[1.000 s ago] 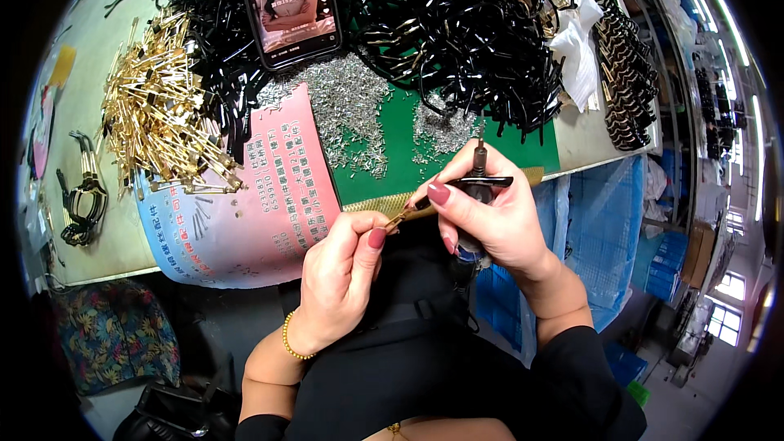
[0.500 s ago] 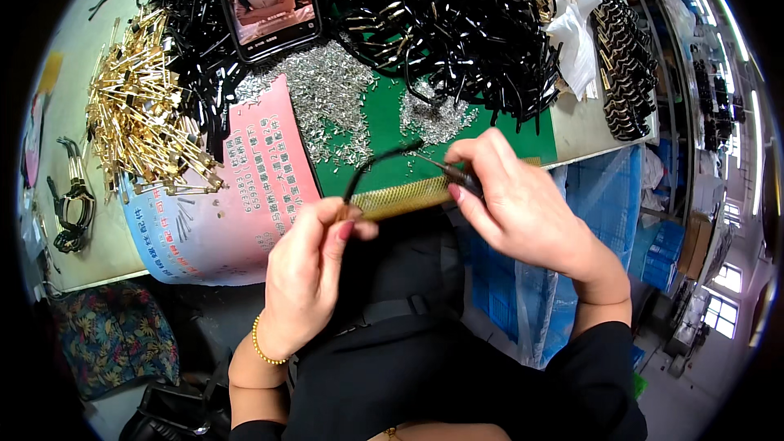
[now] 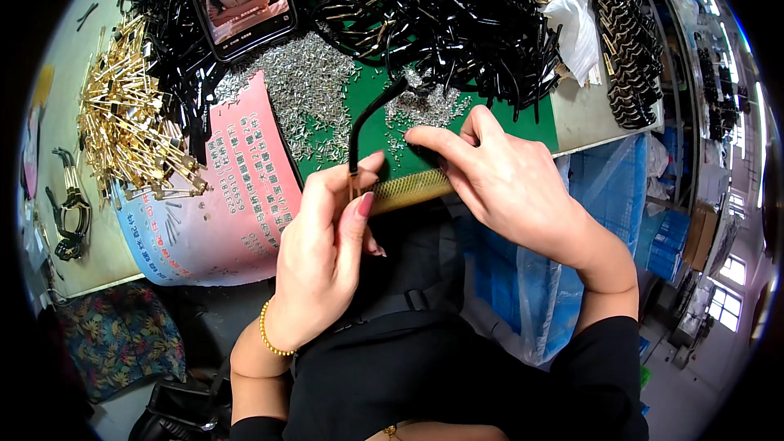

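Between the thumb and fingers of my left hand (image 3: 322,233), a black eyeglass temple (image 3: 359,126) stands with its curved tip upward; a gold-coloured bit shows at the pinch. My right hand (image 3: 506,175) is closed around a dark-handled screwdriver (image 3: 423,150), mostly hidden under the fingers, near the small pile of screws (image 3: 433,108). Just beneath both hands lies a yellow mesh-covered bar (image 3: 408,190) along the front edge of the green mat (image 3: 371,98). A larger heap of tiny silver screws (image 3: 310,86) spreads to the left.
Black temples (image 3: 457,24) are heaped across the back. A phone (image 3: 241,8) leans there. Gold metal parts (image 3: 122,114) pile up at left, beside pliers (image 3: 73,212). A pink and blue printed sheet (image 3: 220,229) hangs over the front edge. White tissue (image 3: 572,24) lies at right.
My right hand has shifted left toward the small screw pile, and the screwdriver's shaft no longer shows. My left hand has turned the temple more upright.
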{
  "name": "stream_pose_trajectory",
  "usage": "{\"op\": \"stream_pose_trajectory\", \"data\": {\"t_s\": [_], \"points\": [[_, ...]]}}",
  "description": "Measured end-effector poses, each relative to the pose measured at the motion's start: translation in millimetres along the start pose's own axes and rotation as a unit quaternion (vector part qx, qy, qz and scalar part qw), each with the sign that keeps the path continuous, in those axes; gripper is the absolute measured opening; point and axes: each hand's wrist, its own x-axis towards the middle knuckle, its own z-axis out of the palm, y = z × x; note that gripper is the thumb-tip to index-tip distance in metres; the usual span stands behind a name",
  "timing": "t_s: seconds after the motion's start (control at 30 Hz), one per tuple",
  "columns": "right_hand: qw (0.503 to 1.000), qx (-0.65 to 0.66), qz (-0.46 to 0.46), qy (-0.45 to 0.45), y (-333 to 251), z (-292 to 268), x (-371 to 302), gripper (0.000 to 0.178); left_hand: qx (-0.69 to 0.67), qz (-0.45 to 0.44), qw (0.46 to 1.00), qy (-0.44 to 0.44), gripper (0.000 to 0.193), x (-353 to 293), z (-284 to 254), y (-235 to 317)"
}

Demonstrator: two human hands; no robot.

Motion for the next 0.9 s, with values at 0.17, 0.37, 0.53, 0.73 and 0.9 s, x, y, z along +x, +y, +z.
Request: {"op": "stream_pose_trajectory", "data": {"t_s": [0.17, 0.37, 0.53, 0.73, 0.9], "points": [[0.999, -0.018, 0.013, -0.033, -3, -4, 4, 0.047, 0.055, -0.004, 0.998, 0.042, 0.02, -7, -12, -2], [0.946, 0.288, 0.023, -0.147, -14, -12, 12, 0.044, 0.094, -0.011, 0.993, 0.076, 0.017, -1, -13, -7], [0.759, 0.575, 0.139, -0.272, -33, -24, 22, 0.048, 0.127, 0.023, 0.988, 0.085, 0.016, -1, -12, -10], [0.757, 0.575, 0.141, -0.277, -33, -25, 27, 0.048, 0.181, 0.102, 0.972, 0.109, 0.016, 1, -8, -21], [0.761, 0.561, 0.144, -0.293, -30, -29, 28, 0.047, 0.278, 0.152, 0.94, 0.128, 0.019, 1, -7, -26]]}}
